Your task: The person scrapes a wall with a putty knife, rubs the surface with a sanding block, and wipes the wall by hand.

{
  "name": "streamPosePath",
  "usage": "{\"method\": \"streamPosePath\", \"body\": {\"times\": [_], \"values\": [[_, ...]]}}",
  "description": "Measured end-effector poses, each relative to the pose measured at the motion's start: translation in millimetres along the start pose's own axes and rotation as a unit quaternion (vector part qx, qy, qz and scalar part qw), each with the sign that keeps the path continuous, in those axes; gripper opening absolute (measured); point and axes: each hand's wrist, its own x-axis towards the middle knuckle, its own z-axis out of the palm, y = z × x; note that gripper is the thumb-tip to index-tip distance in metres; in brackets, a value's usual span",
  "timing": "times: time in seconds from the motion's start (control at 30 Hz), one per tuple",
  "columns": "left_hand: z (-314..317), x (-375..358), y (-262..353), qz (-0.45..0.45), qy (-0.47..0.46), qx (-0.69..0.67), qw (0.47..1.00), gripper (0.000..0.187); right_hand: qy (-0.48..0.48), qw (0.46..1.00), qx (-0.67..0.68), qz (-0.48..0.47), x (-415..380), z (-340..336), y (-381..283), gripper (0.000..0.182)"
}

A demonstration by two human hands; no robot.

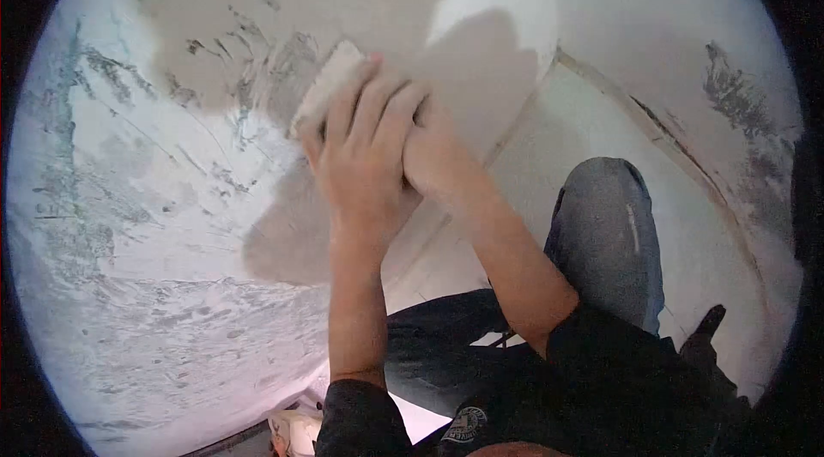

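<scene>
One pale block [324,90], rough along its far edge, lies against a smudged surface [180,234]; wall or floor, can't tell. Block sits just up and left of frame centre, mostly covered by the hands. Left hand [354,152] is on it, back of hand to camera, fingers bent over the block and holding it; fingers spread along its length, likely so the hold is even and it doesn't twist. Right hand [436,152] comes in from the right side, overlapping the left hand. Its fingers are mostly hidden, so can't tell whether it grips the block or only braces the left hand. Doubled hands probably there for firmer push and steadiness.

Both forearms reach away from the body, nearly meeting at the wrists, which keeps the force centred on the block. Bent knee [605,234] in faded denim is to the right of the arms, clear of them; crouched posture presumably brings the torso close over the work. Dark shirt [601,371] sleeves end well short of the wrists.

Grey streaks [249,54] mark the surface near the block. Seam [522,118] runs diagonally right of the hands. Pale object [296,431] at bottom edge: unclear.
</scene>
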Motion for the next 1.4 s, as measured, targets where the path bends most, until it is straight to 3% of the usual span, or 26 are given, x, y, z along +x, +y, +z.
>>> {"method": "streamPosePath", "body": {"times": [0.07, 0.2, 0.27, 0.4, 0.47, 0.57, 0.6, 0.67, 0.73, 0.8, 0.87, 0.93, 1.0, 1.07, 1.1, 1.13, 1.2, 1.33, 1.4], "values": [[-3, 14, 1, -0.013, 0.008, -0.02, 1.0, 0.048, 0.051, 0.996, 0.004, -0.079, 3, 8, 4, 0.05], [-14, 15, 5, 0.015, -0.025, 0.029, 0.999, 0.041, -0.007, 0.995, 0.08, -0.06, 14, 6, 20, 0.045], [-3, 1, 6, -0.021, 0.001, -0.03, 0.999, 0.041, 0.037, 0.995, -0.043, -0.081, 3, 2, 9, 0.041], [-13, 26, -1, 0.003, 0.011, 0.005, 1.0, 0.04, 0.069, 0.992, -0.043, -0.1, 9, 5, -7, 0.039], [-6, 13, 1, 0.002, 0.027, 0.002, 1.0, 0.043, 0.01, 0.998, -0.007, -0.069, 5, 0, -8, 0.038], [-6, 23, 1, -0.028, 0.037, -0.022, 0.999, 0.045, 0.056, 0.985, -0.022, -0.16, 10, 7, -17, 0.036], [-12, 30, -2, -0.016, 0.025, -0.005, 1.0, 0.042, 0.055, 0.986, -0.02, -0.158, 11, 3, -15, 0.036], [-17, 24, 4, -0.013, -0.006, 0.012, 1.0, 0.041, -0.054, 0.995, 0.071, -0.044, 6, -10, -39, 0.037], [-12, 14, 9, -0.036, -0.011, 0.015, 0.999, 0.044, -0.028, 0.996, 0.048, -0.063, 9, 1, -8, 0.038], [-10, 21, 0, -0.035, 0.012, -0.004, 0.999, 0.044, 0.071, 0.991, -0.023, -0.111, 9, 11, -8, 0.037], [-22, 39, -5, -0.014, 0.026, 0.005, 1.0, 0.042, 0.029, 0.992, 0.0, -0.125, 27, 6, -20, 0.038], [-24, 33, 5, -0.009, 0.006, 0.029, 1.0, 0.041, -0.072, 0.994, 0.01, -0.084, 26, -5, -29, 0.041], [-14, 21, 11, -0.053, 0.003, 0.012, 0.999, 0.044, -0.026, 0.997, -0.025, -0.073, 15, 0, -26, 0.041], [-12, 31, 0, -0.047, 0.015, -0.008, 0.999, 0.047, 0.024, 0.99, 0.0, -0.138, 29, 14, -22, 0.039], [-17, 43, -5, -0.03, 0.035, 0.019, 0.999, 0.047, 0.072, 0.988, -0.059, -0.121, 24, 16, -27, 0.041], [-22, 48, -4, -0.02, 0.039, 0.044, 0.998, 0.046, 0.075, 0.989, -0.057, -0.109, 22, 9, -33, 0.041], [-24, 39, 8, -0.018, 0.019, 0.034, 0.999, 0.043, -0.016, 0.996, -0.005, -0.082, 22, 2, -37, 0.04], [-18, 39, 6, -0.078, 0.024, 0.007, 0.997, 0.043, -0.007, 0.985, 0.032, -0.17, 41, 15, -14, 0.039], [-35, 55, 2, -0.033, 0.026, 0.04, 0.998, 0.044, 0.007, 0.995, -0.003, -0.098, 40, 17, -39, 0.036]]}}
